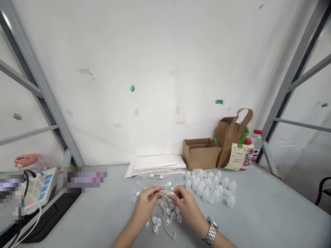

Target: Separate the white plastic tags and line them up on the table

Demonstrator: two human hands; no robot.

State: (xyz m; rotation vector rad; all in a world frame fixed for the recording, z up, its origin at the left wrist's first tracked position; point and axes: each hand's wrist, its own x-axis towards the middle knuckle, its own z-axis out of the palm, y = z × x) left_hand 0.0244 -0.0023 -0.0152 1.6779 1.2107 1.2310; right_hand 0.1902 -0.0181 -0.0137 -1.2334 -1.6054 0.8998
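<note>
My left hand [148,200] pinches a small white ring-shaped part [162,193] between thumb and fingers. Close beside it on the right, my right hand [184,201] has its fingertips pressed together on a small whitish piece too small to make out. Both hands are held over a loose pile of small white parts [168,209] with thin curly tubes or cords. More white caps [155,228] lie just below the pile. To the right of my right hand, several frosted white dome-shaped pieces [205,195] stand in a group on the grey table [103,213].
White flat packages [157,163] lie stacked by the wall. An open cardboard box [203,158], a brown paper bag [224,141] and red-capped bottles [257,143] stand at the back right. A power strip [46,186] with cables and a black tray-like item [54,217] are at left.
</note>
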